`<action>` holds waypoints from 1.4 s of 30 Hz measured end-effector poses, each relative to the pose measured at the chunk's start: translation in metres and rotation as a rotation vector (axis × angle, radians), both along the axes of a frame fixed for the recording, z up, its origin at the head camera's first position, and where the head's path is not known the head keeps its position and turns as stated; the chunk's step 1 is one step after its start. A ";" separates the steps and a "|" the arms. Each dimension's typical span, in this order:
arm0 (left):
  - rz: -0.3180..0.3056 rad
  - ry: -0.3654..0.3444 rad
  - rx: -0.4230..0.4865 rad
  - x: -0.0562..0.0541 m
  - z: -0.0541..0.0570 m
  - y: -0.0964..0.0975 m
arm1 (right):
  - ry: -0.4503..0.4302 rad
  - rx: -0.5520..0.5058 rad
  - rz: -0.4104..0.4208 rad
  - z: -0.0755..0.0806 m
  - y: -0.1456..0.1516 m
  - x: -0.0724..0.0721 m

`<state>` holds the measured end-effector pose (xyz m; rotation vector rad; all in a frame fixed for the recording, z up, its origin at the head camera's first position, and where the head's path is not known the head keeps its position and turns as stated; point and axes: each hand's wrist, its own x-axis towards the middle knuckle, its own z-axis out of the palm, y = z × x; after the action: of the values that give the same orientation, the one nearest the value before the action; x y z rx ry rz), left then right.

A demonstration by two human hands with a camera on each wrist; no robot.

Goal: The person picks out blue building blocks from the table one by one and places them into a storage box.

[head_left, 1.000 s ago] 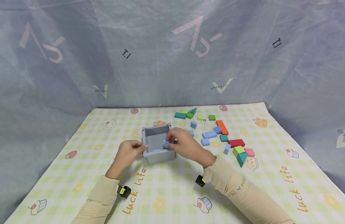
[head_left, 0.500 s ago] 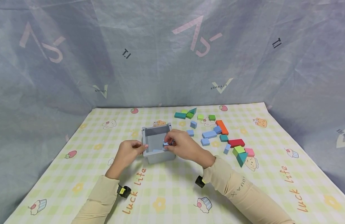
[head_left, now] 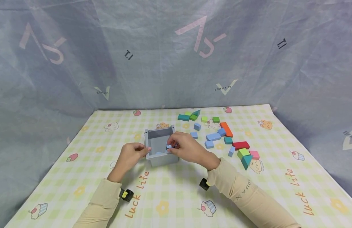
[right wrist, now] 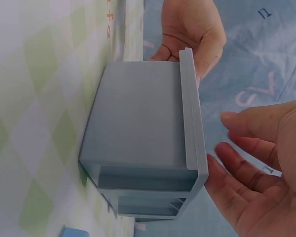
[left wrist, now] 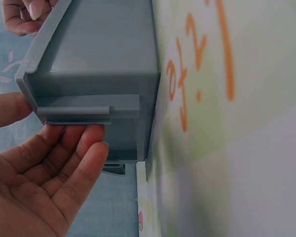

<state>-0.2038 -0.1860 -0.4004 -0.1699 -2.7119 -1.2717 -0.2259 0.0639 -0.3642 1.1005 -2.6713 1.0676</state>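
A grey plastic box (head_left: 164,160) stands upright on the table with its top uncovered. My left hand (head_left: 131,154) holds its left rim, the thumb on top and the fingers under the lip (left wrist: 76,118). Above the right front corner hovers my right hand (head_left: 187,146), fingers loosely bent. In the right wrist view no block shows between its thumb (right wrist: 246,118) and fingers (right wrist: 232,155). A blue block (head_left: 170,146) shows below these fingertips inside the box, partly covered by them. Another blue block (head_left: 159,153) lies inside near the front wall.
Several blue blocks (head_left: 213,136) lie right of the box. Beyond them are an orange block (head_left: 226,129), a red block (head_left: 241,145), a pink block (head_left: 254,155) and a teal triangle (head_left: 246,162). Teal and green blocks (head_left: 184,117) sit at the back.
The right hand's fingers have shifted slightly, and the blue block under them now shows lower and flatter. The left hand and the box have stayed in place.
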 end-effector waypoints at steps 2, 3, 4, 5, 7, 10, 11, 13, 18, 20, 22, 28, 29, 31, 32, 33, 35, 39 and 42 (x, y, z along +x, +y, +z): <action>-0.001 0.004 -0.004 0.000 0.000 0.000 | -0.003 -0.002 0.000 0.002 0.002 0.000; -0.003 0.004 -0.006 0.000 0.000 0.000 | 0.001 -0.004 0.000 0.003 0.004 -0.001; -0.004 0.005 -0.007 0.000 0.000 0.000 | 0.009 -0.004 -0.005 0.004 0.006 -0.002; -0.005 0.005 -0.008 0.000 0.000 0.000 | 0.021 -0.003 -0.013 0.005 0.009 -0.004; -0.007 0.007 -0.007 0.001 0.000 0.000 | 0.043 0.001 -0.040 0.006 0.015 -0.009; -0.010 0.012 -0.008 0.001 0.000 0.000 | 0.071 0.039 -0.110 0.009 0.026 -0.020; -0.010 0.014 -0.010 0.001 0.000 0.000 | 0.068 0.054 -0.139 0.010 0.030 -0.024; -0.009 0.018 -0.012 0.001 0.000 0.000 | 0.039 0.079 -0.197 0.011 0.038 -0.032; -0.006 0.020 -0.012 0.001 -0.001 0.000 | -0.009 0.116 -0.317 0.006 0.067 -0.056; -0.006 0.020 -0.014 0.000 -0.001 0.000 | -0.011 0.124 -0.350 0.001 0.079 -0.066; -0.006 0.021 -0.015 0.000 -0.002 0.000 | -0.033 0.138 -0.388 -0.005 0.091 -0.074; -0.007 0.019 -0.021 0.000 0.000 0.000 | -0.098 0.210 -0.467 -0.019 0.113 -0.089; -0.007 0.019 -0.022 0.000 0.000 0.000 | -0.109 0.221 -0.469 -0.021 0.114 -0.090; -0.004 0.019 -0.024 0.000 0.000 0.000 | -0.133 0.249 -0.472 -0.024 0.116 -0.092; -0.003 0.019 -0.023 0.000 0.000 0.000 | -0.147 0.269 -0.474 -0.026 0.117 -0.092; -0.002 0.018 -0.021 0.000 0.000 0.000 | -0.158 0.295 -0.474 -0.028 0.117 -0.093; 0.002 0.015 -0.017 0.000 0.000 0.000 | -0.180 0.342 -0.478 -0.031 0.118 -0.093; 0.001 0.019 -0.012 0.000 -0.001 0.000 | -0.197 0.404 -0.494 -0.035 0.116 -0.091; -0.005 0.030 -0.011 0.000 -0.002 -0.001 | -0.209 0.407 -0.497 -0.036 0.114 -0.089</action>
<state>-0.2041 -0.1865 -0.4021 -0.1953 -2.6953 -1.2461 -0.3152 0.1781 -0.3998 0.3109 -3.1653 0.5926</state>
